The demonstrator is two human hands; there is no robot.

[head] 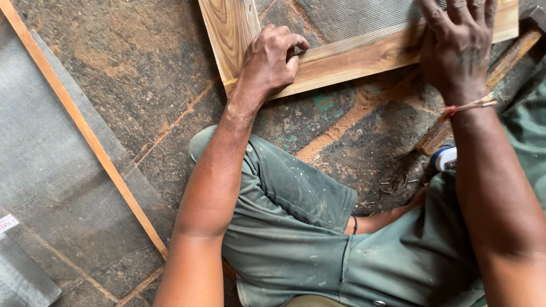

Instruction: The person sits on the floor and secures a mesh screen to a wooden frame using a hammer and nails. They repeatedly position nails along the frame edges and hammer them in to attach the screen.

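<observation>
A wooden frame [352, 62] covered with grey wire mesh [347, 23] lies on the floor at the top of the head view. My left hand [273, 59] rests on the frame's near corner, its fingers curled and pressing the mesh edge onto the wood. My right hand [455, 42] lies flat with fingers spread over the frame's lower rail and the mesh further right. A thread band circles my right wrist. I sit on the floor in green shorts.
A wooden-handled hammer [500, 68] lies by my right wrist, partly hidden. A blue and white tape measure [445, 158] and several small nails [395, 185] lie near my knee. A long wooden strip [85, 131] and loose mesh sheet [45, 170] lie on the left.
</observation>
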